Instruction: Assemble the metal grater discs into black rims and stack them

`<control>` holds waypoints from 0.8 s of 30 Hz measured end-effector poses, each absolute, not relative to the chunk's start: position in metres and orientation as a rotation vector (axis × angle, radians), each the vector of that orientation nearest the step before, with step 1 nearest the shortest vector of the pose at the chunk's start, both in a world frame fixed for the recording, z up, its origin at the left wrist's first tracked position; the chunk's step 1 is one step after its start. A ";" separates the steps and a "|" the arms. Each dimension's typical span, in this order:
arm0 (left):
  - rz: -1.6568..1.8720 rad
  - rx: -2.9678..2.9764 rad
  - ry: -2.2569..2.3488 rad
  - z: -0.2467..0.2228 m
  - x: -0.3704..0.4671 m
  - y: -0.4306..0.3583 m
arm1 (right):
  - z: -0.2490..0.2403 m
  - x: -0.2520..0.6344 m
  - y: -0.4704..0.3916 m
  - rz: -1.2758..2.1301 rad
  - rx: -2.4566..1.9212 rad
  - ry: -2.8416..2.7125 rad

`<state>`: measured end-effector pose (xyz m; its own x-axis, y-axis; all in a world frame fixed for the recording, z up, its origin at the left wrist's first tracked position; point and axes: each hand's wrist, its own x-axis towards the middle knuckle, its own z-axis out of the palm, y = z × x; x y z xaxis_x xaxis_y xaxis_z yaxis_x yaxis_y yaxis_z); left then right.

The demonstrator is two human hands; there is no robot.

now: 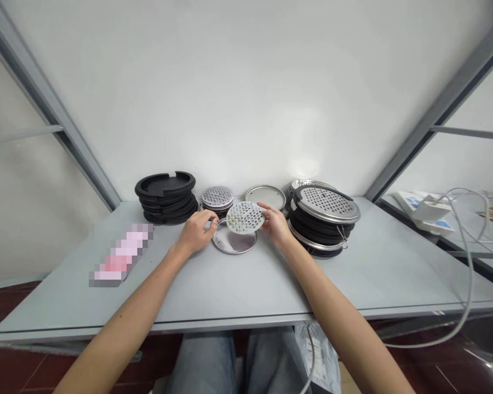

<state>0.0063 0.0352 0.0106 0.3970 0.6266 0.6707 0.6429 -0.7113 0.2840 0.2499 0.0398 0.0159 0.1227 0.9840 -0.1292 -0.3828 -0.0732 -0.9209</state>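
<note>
A round metal disc with rows of small holes [245,218] is held by its right edge in my right hand [274,223], tilted above a shiny round metal tray [235,243]. The tray lies on the grey table [213,290]. My left hand [198,230] is at the tray's left rim, its thumb and fingers drawn together; whether they pinch anything is too small to tell. Just behind stands a short stack of perforated discs [217,197]. Another round metal plate [265,196] sits behind the held disc.
Black ring-shaped bases [166,200] are stacked at the back left. A tall pile of black and metal round parts [326,213] stands on the right. A blurred pink object [123,254] lies at the left. White cables [470,273] hang over the right side.
</note>
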 end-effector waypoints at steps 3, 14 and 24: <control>-1.059 -2.751 -1.294 0.005 -0.005 0.039 | 0.012 0.248 0.040 1.322 -1.123 -0.832; -0.874 -2.897 -1.347 -0.006 -0.005 0.039 | 0.011 0.247 0.039 1.322 -1.096 -0.886; -0.918 -2.870 -1.394 -0.009 -0.001 0.038 | 0.002 0.244 0.043 1.247 -1.276 -0.965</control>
<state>-0.0006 0.0377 -0.0090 0.4986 0.7693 0.3996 0.6711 -0.6343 0.3837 0.2445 0.0432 0.0016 0.1286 0.9830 -0.1308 -0.1204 -0.1154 -0.9860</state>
